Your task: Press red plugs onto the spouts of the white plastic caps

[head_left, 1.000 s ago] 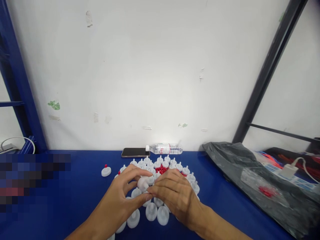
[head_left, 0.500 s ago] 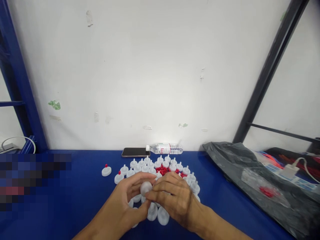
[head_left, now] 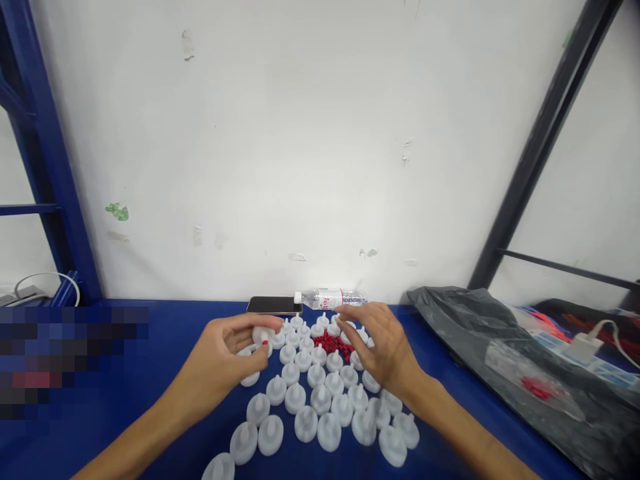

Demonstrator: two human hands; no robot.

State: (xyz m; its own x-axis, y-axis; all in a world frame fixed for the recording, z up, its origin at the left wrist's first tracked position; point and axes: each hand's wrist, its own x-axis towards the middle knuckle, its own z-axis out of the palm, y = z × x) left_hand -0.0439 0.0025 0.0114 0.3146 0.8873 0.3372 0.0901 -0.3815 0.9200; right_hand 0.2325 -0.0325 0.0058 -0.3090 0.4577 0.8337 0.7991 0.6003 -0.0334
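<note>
Many white round caps with nozzles [head_left: 329, 431] stand upright on the blue table [head_left: 170, 353], spread around a pile of small red pieces [head_left: 333, 345]. My left hand [head_left: 227, 353] holds a white cap [head_left: 260, 335] between thumb and fingers, and a bit of red shows at its thumb tip. Over the far right of the caps is my right hand [head_left: 380, 340], its thumb and index finger apart around a white cap that partly shows between them. Nothing is visibly held in it.
Near the wall lie a black phone [head_left: 273, 305] and a clear water bottle [head_left: 330, 299]. At the right, a dark grey plastic sheet [head_left: 465, 333] carries a clear bag of red pieces [head_left: 537, 383] and a white charger [head_left: 583, 347]. Blue and black frame posts rise on both sides.
My hands have moved apart from the middle. The left one went left with a white cap, and the right one went up and opened over the caps, uncovering the rows in front.
</note>
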